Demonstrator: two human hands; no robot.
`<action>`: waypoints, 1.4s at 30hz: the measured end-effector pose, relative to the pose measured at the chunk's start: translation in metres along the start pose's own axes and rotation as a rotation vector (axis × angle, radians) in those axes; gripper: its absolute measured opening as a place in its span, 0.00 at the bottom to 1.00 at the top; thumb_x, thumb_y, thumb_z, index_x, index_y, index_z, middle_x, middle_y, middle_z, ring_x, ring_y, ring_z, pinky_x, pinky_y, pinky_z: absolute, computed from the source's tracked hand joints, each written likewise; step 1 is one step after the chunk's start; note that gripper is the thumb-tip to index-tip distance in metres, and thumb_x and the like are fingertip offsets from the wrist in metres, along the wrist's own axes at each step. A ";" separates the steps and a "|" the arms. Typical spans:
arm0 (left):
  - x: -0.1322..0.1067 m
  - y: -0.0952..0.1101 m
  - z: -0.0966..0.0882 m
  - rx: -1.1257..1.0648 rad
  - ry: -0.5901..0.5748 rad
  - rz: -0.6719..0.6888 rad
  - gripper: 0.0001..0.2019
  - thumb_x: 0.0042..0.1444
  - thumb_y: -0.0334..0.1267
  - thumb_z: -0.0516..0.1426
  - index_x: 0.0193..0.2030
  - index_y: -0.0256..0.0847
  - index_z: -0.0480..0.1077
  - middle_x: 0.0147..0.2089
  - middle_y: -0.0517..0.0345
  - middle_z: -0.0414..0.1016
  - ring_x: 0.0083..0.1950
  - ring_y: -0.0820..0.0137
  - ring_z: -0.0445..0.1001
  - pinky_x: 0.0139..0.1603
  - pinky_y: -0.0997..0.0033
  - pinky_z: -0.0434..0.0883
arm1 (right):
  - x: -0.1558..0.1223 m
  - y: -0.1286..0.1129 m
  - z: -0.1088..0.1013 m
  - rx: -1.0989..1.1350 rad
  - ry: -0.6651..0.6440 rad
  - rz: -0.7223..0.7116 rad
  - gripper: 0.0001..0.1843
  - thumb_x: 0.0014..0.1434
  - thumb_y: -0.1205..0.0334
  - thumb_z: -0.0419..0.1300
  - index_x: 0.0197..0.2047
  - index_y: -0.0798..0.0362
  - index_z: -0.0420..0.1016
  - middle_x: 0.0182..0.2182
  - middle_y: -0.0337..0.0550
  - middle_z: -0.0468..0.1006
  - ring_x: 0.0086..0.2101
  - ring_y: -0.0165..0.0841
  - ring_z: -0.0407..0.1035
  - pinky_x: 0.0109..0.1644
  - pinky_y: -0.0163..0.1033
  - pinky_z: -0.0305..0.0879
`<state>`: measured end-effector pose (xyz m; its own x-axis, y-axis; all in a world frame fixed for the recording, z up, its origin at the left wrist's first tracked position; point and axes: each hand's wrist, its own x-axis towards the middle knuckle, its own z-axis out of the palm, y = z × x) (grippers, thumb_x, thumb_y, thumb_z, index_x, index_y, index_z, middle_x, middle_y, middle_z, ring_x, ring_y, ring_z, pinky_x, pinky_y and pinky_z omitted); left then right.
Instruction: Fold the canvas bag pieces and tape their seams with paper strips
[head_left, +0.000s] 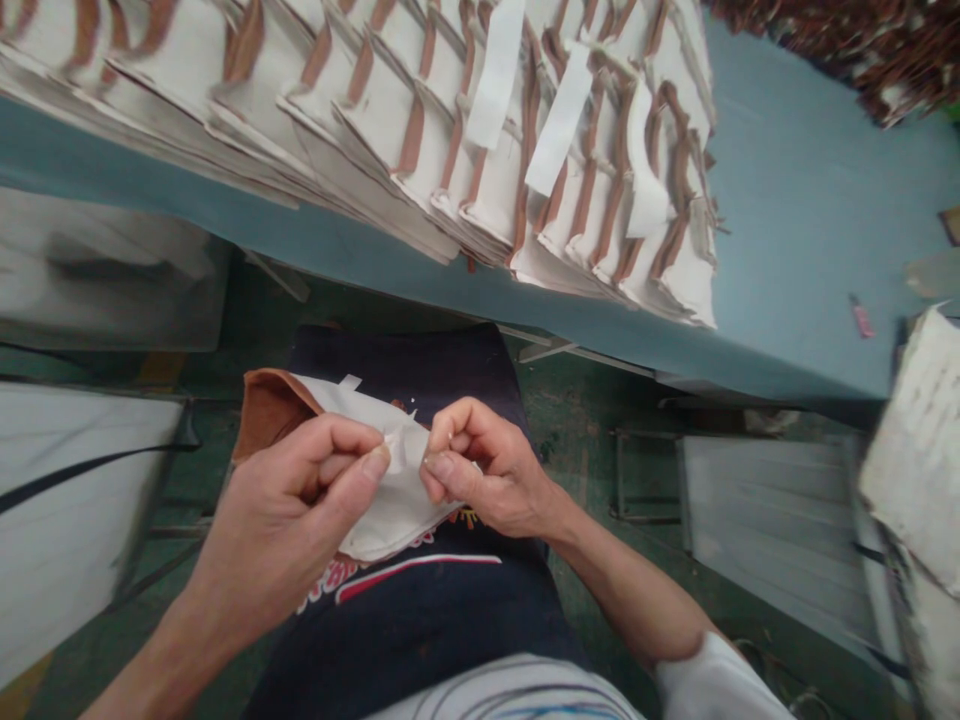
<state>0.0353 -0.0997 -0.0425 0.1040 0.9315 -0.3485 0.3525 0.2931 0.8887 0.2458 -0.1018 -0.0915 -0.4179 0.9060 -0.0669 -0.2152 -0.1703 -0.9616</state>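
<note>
A piece of white cloth with a brown, suede-like part (277,405) at its left end lies across my lap, below both hands. My left hand (300,510) is closed in a pinch, with a small bit of the white cloth (396,452) at its thumb and forefinger tips. Just to the right, my right hand (480,465) has its thumb pressed to its curled fingers, close over the cloth. Whatever sits in that pinch is too small to make out. A short white tab (349,383) sticks up from the cloth's upper edge.
Stacked white pieces with brown strips (420,130) cover much of the blue-grey table (787,200) ahead. Loose white strips (559,120) lie on them. A brown heap (885,50) is at the far right. White-covered boxes (67,500) stand to the left; another pale box (765,530) stands right.
</note>
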 end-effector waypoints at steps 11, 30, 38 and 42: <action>0.012 0.005 0.002 -0.001 -0.016 0.155 0.10 0.61 0.45 0.63 0.30 0.46 0.78 0.13 0.70 0.71 0.11 0.75 0.66 0.12 0.82 0.61 | -0.001 -0.001 -0.002 0.150 -0.014 0.039 0.20 0.81 0.40 0.59 0.44 0.47 0.64 0.28 0.29 0.69 0.25 0.27 0.59 0.30 0.34 0.62; 0.009 0.004 0.003 0.015 -0.068 0.118 0.12 0.62 0.48 0.62 0.30 0.46 0.78 0.13 0.69 0.72 0.09 0.71 0.68 0.11 0.80 0.61 | -0.001 0.010 0.000 0.195 0.084 -0.119 0.25 0.83 0.45 0.58 0.34 0.48 0.66 0.22 0.29 0.62 0.21 0.26 0.53 0.27 0.34 0.54; 0.008 -0.001 0.002 0.008 -0.071 0.085 0.14 0.62 0.50 0.62 0.30 0.45 0.77 0.13 0.68 0.72 0.10 0.72 0.67 0.13 0.79 0.61 | 0.002 0.017 -0.005 0.276 0.125 -0.021 0.28 0.69 0.34 0.72 0.56 0.46 0.74 0.37 0.36 0.79 0.23 0.27 0.61 0.26 0.35 0.63; 0.004 -0.001 0.001 0.014 -0.082 0.052 0.14 0.63 0.50 0.61 0.30 0.45 0.77 0.14 0.69 0.70 0.13 0.73 0.65 0.14 0.79 0.59 | 0.001 0.016 -0.010 -0.054 0.255 -0.099 0.22 0.78 0.39 0.63 0.42 0.48 0.79 0.34 0.40 0.81 0.29 0.30 0.70 0.35 0.39 0.70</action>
<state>0.0362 -0.0962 -0.0451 0.1985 0.9244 -0.3256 0.3573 0.2411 0.9023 0.2505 -0.0996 -0.1091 -0.1596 0.9867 -0.0303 -0.1935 -0.0614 -0.9792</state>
